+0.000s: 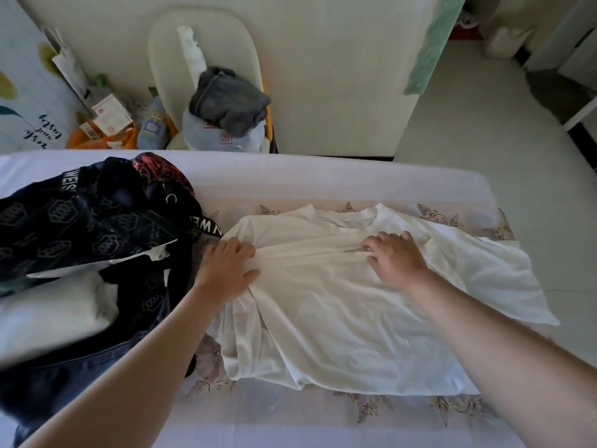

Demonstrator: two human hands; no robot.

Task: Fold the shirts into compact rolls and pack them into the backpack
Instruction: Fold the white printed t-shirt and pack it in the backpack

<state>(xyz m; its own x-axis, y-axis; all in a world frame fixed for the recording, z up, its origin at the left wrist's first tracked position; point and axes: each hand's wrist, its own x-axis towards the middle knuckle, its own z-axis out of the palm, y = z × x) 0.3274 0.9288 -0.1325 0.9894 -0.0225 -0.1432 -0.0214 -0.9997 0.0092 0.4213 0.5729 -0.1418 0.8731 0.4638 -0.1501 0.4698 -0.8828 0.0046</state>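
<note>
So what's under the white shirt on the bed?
A leaf-patterned sheet shows around the white shirt on every side, so the shirt lies on that. Anything directly beneath is covered by the fabric. The left hand and right hand bunch it from above.

The black backpack (97, 215) has white capital letters on its dark bands. The upper band (66, 186) shows "WEIS", where a fold cuts the word. The lower band (206, 226) shows "N WE". The pale board (48, 132) at far left carries cursive writing, upside down; I cannot read it surely.

cream chair (232, 37), grey cloth (229, 101), orange bag (100, 139), floral bedsheet (290, 421)
</note>
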